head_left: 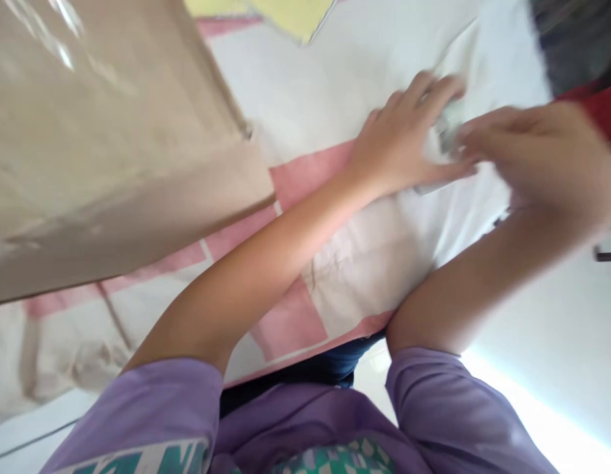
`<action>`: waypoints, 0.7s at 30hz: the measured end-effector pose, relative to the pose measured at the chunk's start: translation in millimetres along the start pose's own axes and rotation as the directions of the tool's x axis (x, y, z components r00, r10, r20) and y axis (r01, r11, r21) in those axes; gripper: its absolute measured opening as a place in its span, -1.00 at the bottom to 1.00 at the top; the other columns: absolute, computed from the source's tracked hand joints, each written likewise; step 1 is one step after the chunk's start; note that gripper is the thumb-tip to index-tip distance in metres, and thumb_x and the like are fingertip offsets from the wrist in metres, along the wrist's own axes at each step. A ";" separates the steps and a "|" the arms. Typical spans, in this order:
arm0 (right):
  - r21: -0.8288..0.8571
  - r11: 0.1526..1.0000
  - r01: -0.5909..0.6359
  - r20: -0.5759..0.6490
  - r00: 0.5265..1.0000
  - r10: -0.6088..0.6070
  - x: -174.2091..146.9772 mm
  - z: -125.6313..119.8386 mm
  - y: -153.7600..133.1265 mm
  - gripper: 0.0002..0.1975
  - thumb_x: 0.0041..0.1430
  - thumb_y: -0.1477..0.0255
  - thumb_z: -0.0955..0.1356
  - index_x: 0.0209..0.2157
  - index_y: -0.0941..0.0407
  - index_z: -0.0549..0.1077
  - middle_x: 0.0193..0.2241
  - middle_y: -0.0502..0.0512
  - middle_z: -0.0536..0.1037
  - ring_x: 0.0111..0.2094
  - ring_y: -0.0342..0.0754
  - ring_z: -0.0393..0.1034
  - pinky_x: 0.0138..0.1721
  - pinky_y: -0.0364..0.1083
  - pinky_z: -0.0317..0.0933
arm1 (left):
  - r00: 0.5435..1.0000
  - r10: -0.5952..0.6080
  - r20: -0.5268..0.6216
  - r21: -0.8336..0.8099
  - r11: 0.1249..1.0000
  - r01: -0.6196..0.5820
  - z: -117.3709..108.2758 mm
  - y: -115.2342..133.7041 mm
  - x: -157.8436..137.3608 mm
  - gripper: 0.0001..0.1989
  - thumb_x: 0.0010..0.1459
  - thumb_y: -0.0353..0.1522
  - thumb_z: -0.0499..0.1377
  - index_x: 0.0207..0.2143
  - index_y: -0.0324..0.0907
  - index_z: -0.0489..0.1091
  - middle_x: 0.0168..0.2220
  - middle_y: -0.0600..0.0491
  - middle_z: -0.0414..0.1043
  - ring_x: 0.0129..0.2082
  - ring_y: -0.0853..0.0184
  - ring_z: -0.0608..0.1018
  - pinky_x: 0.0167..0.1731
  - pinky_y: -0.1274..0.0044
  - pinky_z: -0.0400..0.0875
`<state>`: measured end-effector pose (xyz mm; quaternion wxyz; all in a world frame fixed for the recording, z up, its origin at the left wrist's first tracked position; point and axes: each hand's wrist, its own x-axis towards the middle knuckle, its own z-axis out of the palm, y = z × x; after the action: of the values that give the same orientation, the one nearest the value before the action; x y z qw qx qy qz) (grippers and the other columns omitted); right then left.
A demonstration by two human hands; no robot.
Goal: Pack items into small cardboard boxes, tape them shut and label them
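Observation:
My left hand (401, 135) reaches across to the right side of the cloth. Its thumb and fingers curve around a pale, flat-edged thing (435, 189), mostly covered by the hand. Between my two hands is a small greyish, shiny, partly clear thing (448, 128), too blurred to name. My right hand (547, 151) comes in from the right, smeared by motion. Its thumb and forefinger are pinched together at the shiny thing's right edge.
A large cardboard box (112, 118) with shiny tape covers the upper left. Yellow sheets (290, 16) lie at the top. A pink and white checked cloth (300, 316) covers the surface beneath. Something red (594, 108) and a dark area (577, 39) are at the upper right.

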<state>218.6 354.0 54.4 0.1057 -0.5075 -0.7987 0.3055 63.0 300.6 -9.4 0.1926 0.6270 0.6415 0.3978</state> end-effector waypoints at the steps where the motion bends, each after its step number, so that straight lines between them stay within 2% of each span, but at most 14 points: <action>1: 0.024 1.000 -0.009 -0.059 0.998 0.010 0.8 -5.2 -6.3 -0.81 0.25 0.40 0.36 -0.40 0.16 0.56 -0.40 0.00 0.51 -0.36 -0.16 0.32 -0.19 -0.01 0.23 | 0.999 0.036 -0.025 0.012 0.999 -0.036 4.0 -2.0 0.8 -0.21 0.01 0.05 0.37 0.19 -0.12 0.28 0.24 -0.05 0.28 0.15 0.13 0.42 0.06 0.29 0.42; 3: 0.095 0.995 0.000 -0.140 0.990 0.014 1.0 -8.9 -14.7 -0.82 0.21 0.45 0.35 -0.46 0.17 0.52 -0.35 0.05 0.52 -0.31 -0.14 0.35 -0.17 -0.02 0.22 | 0.997 0.064 -0.053 0.031 0.998 -0.062 9.6 -4.8 2.0 -0.21 -0.01 0.05 0.40 0.17 -0.11 0.28 0.20 -0.10 0.33 0.14 0.09 0.44 0.04 0.27 0.41; 6: 0.122 0.992 0.006 -0.141 0.990 0.012 -1.1 -6.3 -14.8 -0.78 0.18 0.42 0.36 -0.54 0.12 0.49 -0.29 0.06 0.54 -0.18 -0.03 0.42 0.00 0.02 0.23 | 0.997 0.054 -0.056 0.029 0.998 -0.053 11.1 -5.7 0.9 -0.24 0.00 0.04 0.40 0.16 -0.04 0.27 0.21 -0.09 0.33 0.16 0.05 0.44 0.08 0.26 0.37; 9: 0.161 0.987 -0.028 -0.134 0.990 0.050 -7.0 -2.2 -3.4 -0.78 0.17 0.34 0.37 -0.53 0.09 0.49 -0.30 0.05 0.53 -0.16 0.03 0.42 0.07 0.09 0.22 | 0.997 0.057 -0.059 0.015 0.998 -0.056 9.3 -5.1 -1.5 -0.24 0.01 0.05 0.38 0.17 -0.05 0.26 0.20 -0.09 0.33 0.16 0.06 0.44 0.10 0.27 0.35; 12: 0.282 0.959 -0.015 -0.138 0.989 0.056 -16.5 1.8 11.3 -0.76 0.16 0.28 0.36 -0.54 0.08 0.46 -0.26 0.05 0.50 -0.14 0.01 0.41 0.07 0.08 0.22 | 0.997 0.050 -0.056 -0.001 0.999 -0.050 9.1 -5.7 -1.6 -0.22 0.00 0.08 0.36 0.17 -0.05 0.25 0.20 -0.08 0.34 0.16 0.08 0.43 0.10 0.27 0.35; 17: 0.460 0.886 -0.046 -0.101 0.989 0.104 -32.4 3.0 29.6 -0.75 0.13 0.20 0.40 -0.49 0.08 0.48 -0.14 0.07 0.46 -0.13 -0.02 0.36 -0.04 -0.01 0.28 | 0.997 0.058 -0.047 -0.020 0.998 -0.059 10.4 -8.4 -0.1 -0.20 -0.02 0.08 0.37 0.17 -0.04 0.23 0.18 -0.06 0.35 0.15 0.11 0.43 0.10 0.29 0.33; 21: 0.480 0.877 0.017 -0.063 0.998 0.016 -35.7 7.2 44.8 -0.65 0.20 0.13 0.41 -0.48 0.11 0.45 -0.22 0.05 0.42 -0.17 -0.06 0.32 -0.06 -0.04 0.24 | 0.998 0.051 -0.048 -0.039 0.998 -0.053 10.2 -8.0 -1.3 -0.21 -0.03 0.07 0.39 0.15 -0.04 0.23 0.16 -0.03 0.35 0.12 0.12 0.44 0.11 0.29 0.31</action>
<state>265.1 333.4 27.0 0.2542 -0.4750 -0.6944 0.4771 65.6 302.9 -22.0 0.1798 0.6300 0.6212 0.4300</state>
